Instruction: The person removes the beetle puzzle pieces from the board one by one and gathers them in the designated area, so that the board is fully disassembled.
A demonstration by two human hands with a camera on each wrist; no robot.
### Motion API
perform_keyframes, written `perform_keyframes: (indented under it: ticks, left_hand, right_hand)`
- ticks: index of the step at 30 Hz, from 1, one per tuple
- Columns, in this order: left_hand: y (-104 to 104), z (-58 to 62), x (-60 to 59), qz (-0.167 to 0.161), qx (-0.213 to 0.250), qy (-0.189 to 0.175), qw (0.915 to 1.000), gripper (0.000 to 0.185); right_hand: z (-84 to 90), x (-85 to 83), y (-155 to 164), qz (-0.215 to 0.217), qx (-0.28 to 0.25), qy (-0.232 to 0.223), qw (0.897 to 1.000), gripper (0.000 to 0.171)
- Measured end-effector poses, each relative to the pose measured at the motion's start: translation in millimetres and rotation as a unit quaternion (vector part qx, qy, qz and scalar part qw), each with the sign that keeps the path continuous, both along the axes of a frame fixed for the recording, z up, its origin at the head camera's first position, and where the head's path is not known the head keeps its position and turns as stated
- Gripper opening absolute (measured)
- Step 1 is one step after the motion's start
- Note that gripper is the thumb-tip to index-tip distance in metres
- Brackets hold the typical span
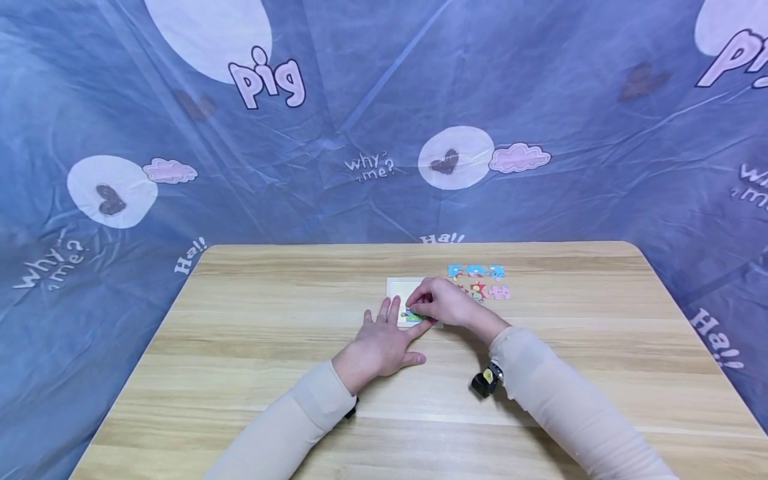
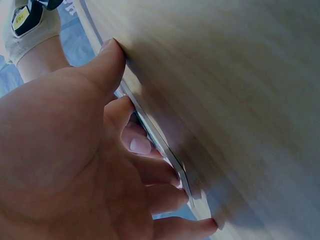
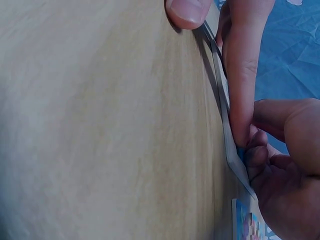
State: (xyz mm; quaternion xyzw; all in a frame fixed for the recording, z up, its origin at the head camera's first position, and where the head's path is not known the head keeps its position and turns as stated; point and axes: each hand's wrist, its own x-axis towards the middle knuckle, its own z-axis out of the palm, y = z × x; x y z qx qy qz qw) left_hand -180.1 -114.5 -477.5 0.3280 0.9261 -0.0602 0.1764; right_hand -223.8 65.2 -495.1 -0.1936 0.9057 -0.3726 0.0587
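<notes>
A shallow white puzzle tray [image 1: 396, 287] lies flat on the table, with a green and blue puzzle piece [image 1: 413, 317] at its near side. My left hand [image 1: 384, 343] spreads its fingers over the tray's near left part, and the index finger reaches along the near edge. The right hand [image 1: 447, 303] comes in from the right, thumb and fingertips pinching at the puzzle piece. In the right wrist view, a bit of blue shows under those curled fingers [image 3: 257, 155], beside the tray's rim [image 3: 231, 150]. Fingers hide much of the piece.
Several loose puzzle pieces lie right of the tray: a blue row [image 1: 477, 271] farther back, then red and pink ones [image 1: 499, 292] nearer, partly behind the right hand. The wooden table [image 1: 270, 320] ends at a blue printed cloth [image 1: 336, 193].
</notes>
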Motion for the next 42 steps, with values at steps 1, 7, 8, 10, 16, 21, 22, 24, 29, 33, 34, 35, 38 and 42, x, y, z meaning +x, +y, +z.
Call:
perform_keyframes:
  ticks: [1,7,8,10,16,21,22,24,29,33,34,35,38,42]
  left_hand:
    - [-0.2,-0.1,-0.1,0.0,-0.002,0.001,1.0,0.067]
    - [-1.7,-1.9,0.5,-0.004,-0.008,0.01,0.9999,0.066]
    - [-1.8,-2.3,0.6,-0.005,-0.008,0.012,0.9999,0.066]
    - [-2.0,-2.6,0.5,-0.008,-0.008,0.014,0.9998,0.066]
    - [-2.3,-3.0,0.5,-0.008,-0.004,0.011,0.9999,0.065]
    - [-1.9,-2.7,0.7,-0.004,-0.004,0.01,0.9999,0.065]
    - [-1.9,-2.7,1.0,-0.004,-0.004,0.011,0.9999,0.065]
    - [-1.6,-2.5,1.4,-0.003,-0.004,0.011,0.9999,0.065]
    - [-0.9,-2.4,1.8,-0.005,-0.007,0.013,0.9999,0.066]
    - [-1.0,-2.8,1.3,-0.007,-0.008,0.016,0.9998,0.066]
    - [-0.9,-2.7,1.2,-0.007,-0.009,0.017,0.9998,0.066]
    - [-0.8,-2.6,1.1,-0.007,-0.009,0.017,0.9998,0.066]
    - [-0.6,-2.5,0.6,-0.006,-0.008,0.016,0.9998,0.066]
    - [-0.4,-1.9,-0.3,-0.003,-0.005,0.013,0.9999,0.066]
  right_hand:
    - [0.0,0.1,-0.4,-0.001,0.0,0.0,1.0,0.008]
    - [0.1,1.4,-3.3,-0.007,0.006,-0.006,1.0,0.007]
    - [0.2,1.5,-3.8,-0.008,0.007,-0.008,1.0,0.006]
    - [0.4,1.6,-4.7,-0.01,0.009,-0.012,1.0,0.006]
    - [-0.6,1.3,-5.3,-0.017,0.018,-0.023,0.999,0.003]
    - [-1.3,2.4,-4.8,-0.023,0.007,-0.032,0.999,0.004]
    - [-1.4,2.6,-4.6,-0.024,0.003,-0.035,0.999,0.004]
    - [-2.2,3.0,-4.0,-0.026,-0.008,-0.045,0.999,0.004]
    - [-5.0,3.3,-1.6,-0.024,-0.043,-0.07,0.996,0.004]
    - [-5.4,2.5,-0.1,-0.016,-0.06,-0.07,0.996,0.005]
    - [-5.2,2.2,0.1,-0.015,-0.061,-0.07,0.996,0.005]
    - [-5.1,2.0,0.4,-0.014,-0.061,-0.067,0.996,0.005]
    - [-4.9,1.2,0.9,-0.011,-0.061,-0.06,0.996,0.007]
    - [-4.7,0.5,1.7,-0.006,-0.062,-0.053,0.997,0.009]
